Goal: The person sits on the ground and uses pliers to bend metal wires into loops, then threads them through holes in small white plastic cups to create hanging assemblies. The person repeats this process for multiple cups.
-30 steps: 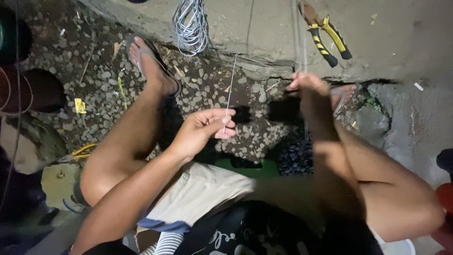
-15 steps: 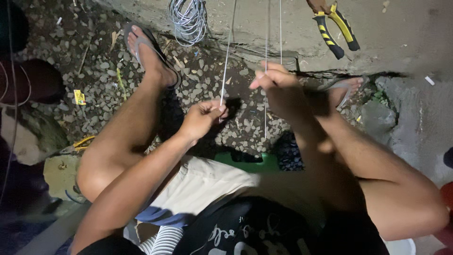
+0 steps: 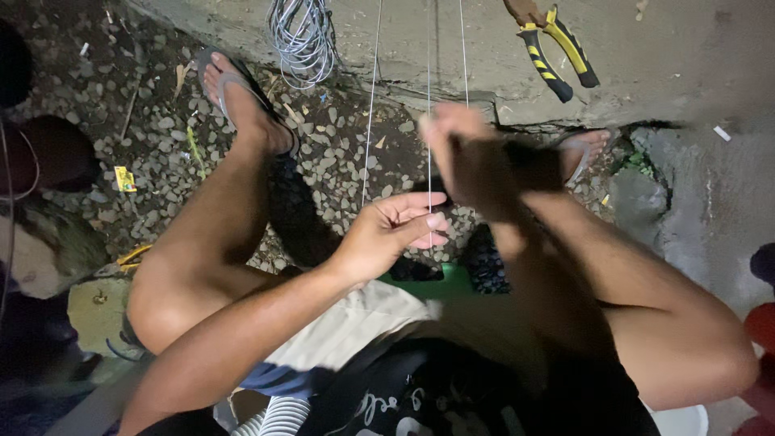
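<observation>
The left hand (image 3: 395, 230) lies palm up, its fingers (image 3: 432, 220) loosely curled, thumb and fingertips pinching a thin wire (image 3: 429, 105) that runs straight up out of view. Just beside it, the right hand (image 3: 468, 161) is blurred; its fingers seem clenched around the same bundle of wire strands, though the exact grip cannot be told. Another strand (image 3: 371, 97) hangs to the left of the hands. Below them lies gravel ground (image 3: 339, 169), with the person's sandalled left foot (image 3: 242, 101) planted on it. Further out, a coil of grey wire (image 3: 303, 36) rests at the edge of a concrete slab (image 3: 662, 48), and yellow-and-black pliers (image 3: 557, 48) lie on that slab, well apart from the hands.
</observation>
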